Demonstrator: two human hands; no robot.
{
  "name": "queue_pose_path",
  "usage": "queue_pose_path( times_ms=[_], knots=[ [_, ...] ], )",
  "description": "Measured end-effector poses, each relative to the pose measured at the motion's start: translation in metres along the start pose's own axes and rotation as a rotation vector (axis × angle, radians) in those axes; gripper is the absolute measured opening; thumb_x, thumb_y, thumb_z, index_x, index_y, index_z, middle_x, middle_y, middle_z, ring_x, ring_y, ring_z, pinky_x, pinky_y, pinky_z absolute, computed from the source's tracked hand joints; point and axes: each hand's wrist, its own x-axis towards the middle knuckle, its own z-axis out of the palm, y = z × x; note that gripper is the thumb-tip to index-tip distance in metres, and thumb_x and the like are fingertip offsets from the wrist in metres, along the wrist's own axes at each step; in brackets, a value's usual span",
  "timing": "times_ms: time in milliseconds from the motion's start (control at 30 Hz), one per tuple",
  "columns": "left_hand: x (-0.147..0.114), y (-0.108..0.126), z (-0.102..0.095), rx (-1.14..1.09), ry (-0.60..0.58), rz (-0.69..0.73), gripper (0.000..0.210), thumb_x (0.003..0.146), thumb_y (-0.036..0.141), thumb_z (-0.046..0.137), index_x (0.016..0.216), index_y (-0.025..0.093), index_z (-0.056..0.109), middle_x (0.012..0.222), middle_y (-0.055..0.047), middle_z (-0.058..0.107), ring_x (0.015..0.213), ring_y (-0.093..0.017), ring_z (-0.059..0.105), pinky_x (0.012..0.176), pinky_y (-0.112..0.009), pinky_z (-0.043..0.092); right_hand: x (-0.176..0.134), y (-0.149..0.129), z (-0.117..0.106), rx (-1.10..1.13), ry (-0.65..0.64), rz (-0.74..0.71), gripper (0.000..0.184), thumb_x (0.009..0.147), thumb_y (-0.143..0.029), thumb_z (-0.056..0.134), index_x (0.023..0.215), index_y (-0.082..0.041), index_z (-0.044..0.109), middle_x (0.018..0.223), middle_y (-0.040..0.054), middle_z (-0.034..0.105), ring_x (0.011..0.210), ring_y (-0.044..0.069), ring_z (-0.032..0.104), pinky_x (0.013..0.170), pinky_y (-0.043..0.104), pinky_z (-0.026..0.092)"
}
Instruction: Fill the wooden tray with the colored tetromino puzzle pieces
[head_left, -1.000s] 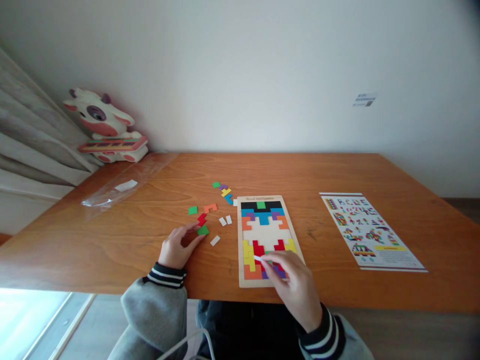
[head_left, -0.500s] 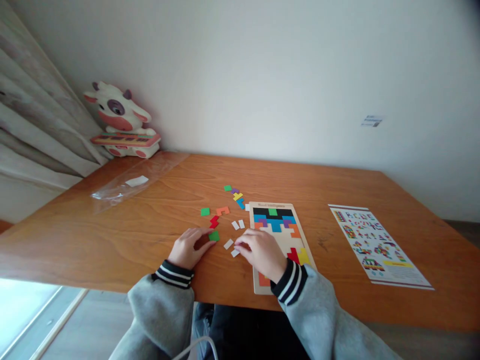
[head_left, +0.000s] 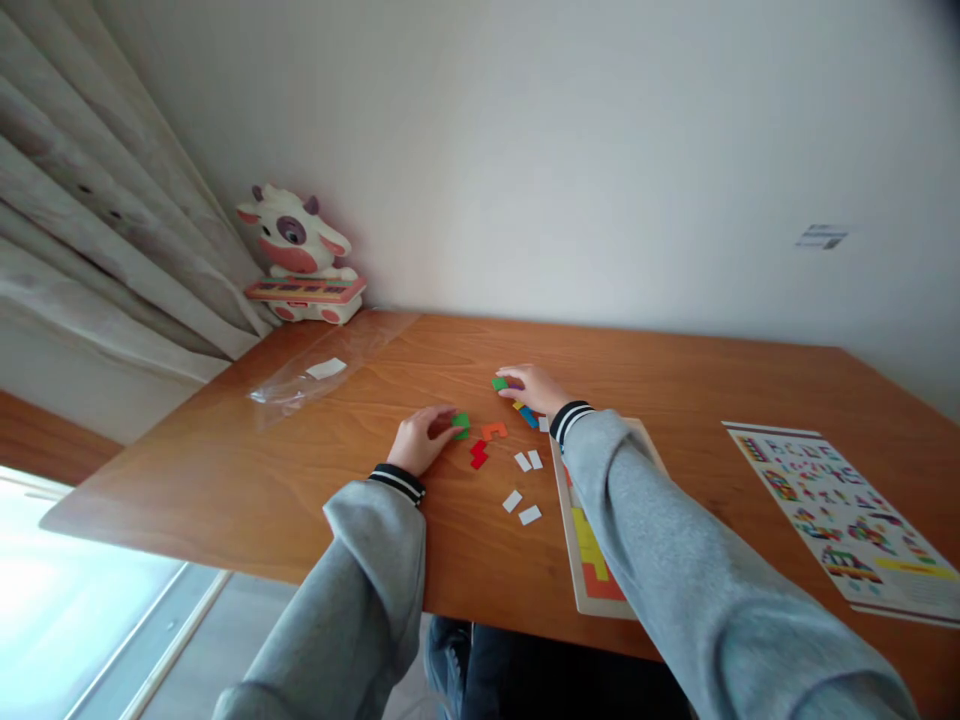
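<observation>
My left hand (head_left: 422,440) curls its thumb and fingers around a green puzzle piece (head_left: 460,426), which seems to overlap a second green one. Up near the far pieces, my right hand (head_left: 534,387) has thumb and fingertips at the edges of another green puzzle piece (head_left: 499,384). Just below that hand lie yellow and blue pieces (head_left: 529,416), with a bit of purple partly covered. An orange piece (head_left: 494,431) and a red zigzag piece (head_left: 478,455) rest between the hands. My right sleeve hides much of the wooden puzzle board (head_left: 592,603).
Several small white pieces (head_left: 512,501) lie left of the board. A printed pattern sheet (head_left: 847,515) is on the right of the table. A clear plastic bag (head_left: 292,395) and a cow-shaped toy keyboard (head_left: 304,265) are at the back left.
My left hand has moved the green piece away from me to the other green one. My right hand has gone from the white pieces to the far green piece. The view has shifted left.
</observation>
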Motion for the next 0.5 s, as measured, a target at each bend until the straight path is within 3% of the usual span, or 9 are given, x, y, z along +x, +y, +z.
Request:
queue_pose_path(
  times_ms=[267,400,500],
  knots=[
    [-0.005,-0.008,0.0,-0.05,-0.105,0.036,0.042,0.089,0.048,0.064,0.121,0.021,0.065,0.108,-0.006,0.077,0.101,-0.022,0.073,0.095,-0.038,0.058,0.001,0.003,0.008,0.076,-0.034,0.012,0.018,0.084,-0.018,0.074,0.1,-0.024,0.077,0.106,0.0042,0.078,0.1,0.023,0.073,0.095,0.04,0.055],
    [-0.005,-0.007,-0.005,-0.047,-0.133,0.05,0.042,0.089,0.051,0.064,0.12,0.022,0.067,0.109,-0.006,0.076,0.1,-0.022,0.073,0.095,-0.037,0.057,0.002,-0.007,0.008,0.113,-0.036,0.026,0.025,0.077,-0.015,0.079,0.101,-0.02,0.076,0.101,0.0057,0.078,0.089,0.019,0.073,0.087,0.037,0.057],
    [-0.003,-0.008,-0.005,-0.03,-0.129,0.073,0.044,0.086,0.054,0.068,0.115,0.022,0.07,0.116,-0.008,0.074,0.108,-0.025,0.07,0.1,-0.041,0.054,-0.001,-0.018,0.0,0.129,-0.029,0.017,0.018,0.075,-0.01,0.078,0.091,-0.017,0.077,0.094,0.007,0.077,0.079,0.018,0.071,0.08,0.033,0.057]
  ],
)
